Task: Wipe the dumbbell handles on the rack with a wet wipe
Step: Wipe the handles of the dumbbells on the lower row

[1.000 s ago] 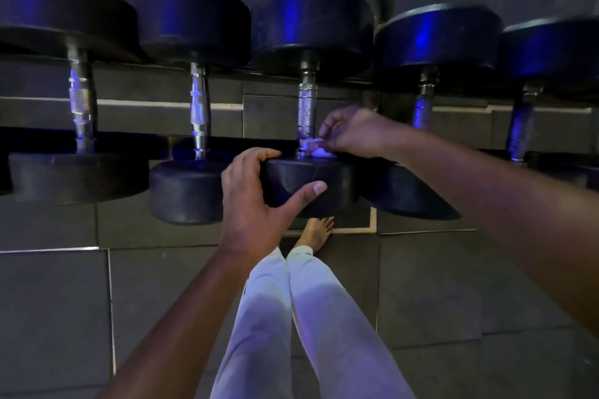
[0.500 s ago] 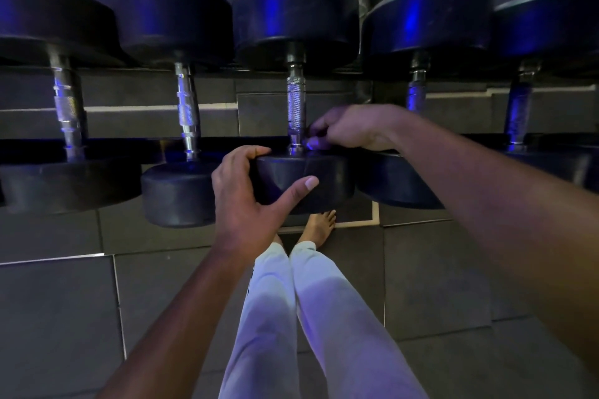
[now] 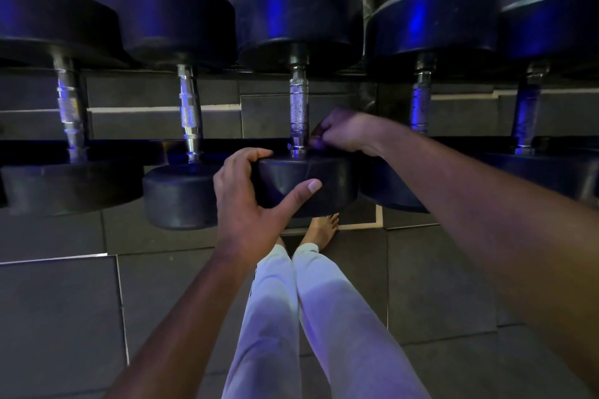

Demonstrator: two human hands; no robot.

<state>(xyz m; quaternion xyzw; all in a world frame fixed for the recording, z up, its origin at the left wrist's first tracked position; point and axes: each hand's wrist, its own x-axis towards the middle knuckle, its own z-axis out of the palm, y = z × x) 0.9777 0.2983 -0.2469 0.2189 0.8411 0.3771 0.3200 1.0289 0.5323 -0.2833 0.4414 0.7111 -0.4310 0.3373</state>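
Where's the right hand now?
Head view, centre-right: right hand curled at the near end of the middle dumbbell's handle, just above the head the left hand grips.

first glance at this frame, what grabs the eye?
A row of black dumbbells hangs across the upper half on a rack, knurled metal handles catching blue light. At centre, the left hand grips the near head of the middle dumbbell, while the right hand is curled at the base of its handle; no wipe is clearly visible there. Below, pale trouser legs and a bare foot stand on dark floor tiles.
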